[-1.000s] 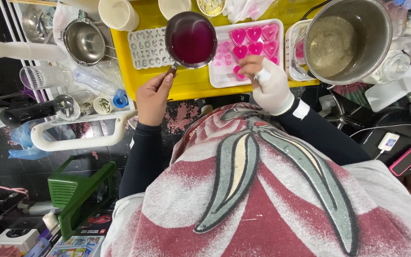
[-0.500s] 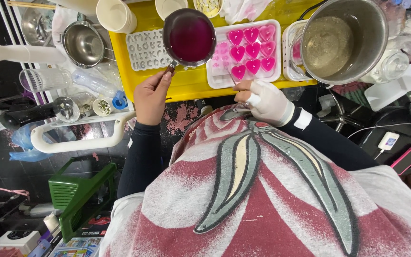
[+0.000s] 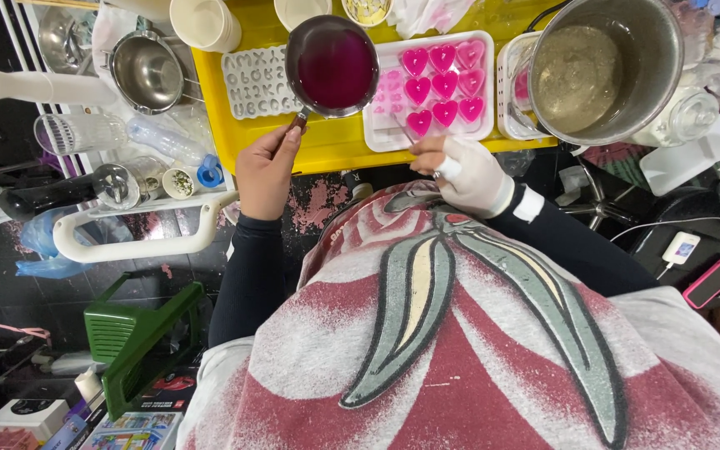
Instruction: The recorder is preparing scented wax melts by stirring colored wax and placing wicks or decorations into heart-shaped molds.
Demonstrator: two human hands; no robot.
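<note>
Pan (image 3: 332,65) of dark pink liquid sits over our yellow table (image 3: 327,150), held by its short handle at 7 o'clock from the bowl. Our left hand (image 3: 267,167) is closed on that handle, fingertips pinched at its end, so the pan hangs level just left of the heart mould (image 3: 428,92). The mould is a white tray at 3 o'clock from the pan — 6 hearts on its right side are filled bright pink, and the small cavities on its left look paler.

Our right hand (image 3: 464,171) is wrapped in white bandage or a glove and rests at the table's near edge, at 6 o'clock from the mould. Its fingers are curled around a thin stick (image 3: 403,133) whose tip points up towards the mould's lower left corner; we cannot tell whether the tip touches it. The 2 hands are apart, the pan handle and table edge between them.

At 9 o'clock from the pan lies a clear letter mould (image 3: 258,82). At 3 o'clock from the heart mould stands a big steel pot (image 3: 606,67) with cloudy liquid inside. A smaller steel pan (image 3: 147,71) sits off the table at 9 o'clock.
</note>
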